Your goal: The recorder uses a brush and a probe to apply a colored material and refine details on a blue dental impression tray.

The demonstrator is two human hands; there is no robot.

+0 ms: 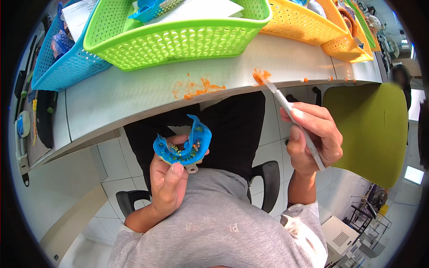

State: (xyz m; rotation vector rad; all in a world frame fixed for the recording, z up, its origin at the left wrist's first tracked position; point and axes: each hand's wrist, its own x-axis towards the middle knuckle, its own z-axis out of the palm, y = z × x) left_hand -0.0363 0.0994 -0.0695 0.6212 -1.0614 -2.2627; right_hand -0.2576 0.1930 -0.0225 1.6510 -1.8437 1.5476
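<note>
One blue mould [183,157] sits just off the view's centre toward 8 o'clock, held over the lap, its curved row of tooth-shaped hollows facing up. Its tall tip points to 12 o'clock, a little short of the desk's front edge in this view; a pale tab with a hole sticks out at 5 o'clock. Toward 3 o'clock, open room separates it from the right hand. The lap of black trousers [237,127] lies behind it, with armrests [269,185] at 5 and 7 o'clock.

The left hand [169,182] grips the mould from 7 o'clock, thumb laid on the near rim, fingers behind. At 3 o'clock, the right hand [315,138] is closed around a knife [285,105] in a pen-like hold. The blade slants toward 11 o'clock, its end at orange paste [260,77] by the desk's edge; whether it touches the desktop I cannot tell.

Across the top runs the pale desk [147,87], with an orange smear [199,90] at 12 o'clock. Behind stand a blue basket [71,69] at 10, a green basket [178,44] near 12 and orange baskets [304,27] at 1. An olive chair [366,134] fills 3 o'clock; tiles [270,154] cover the floor.
</note>
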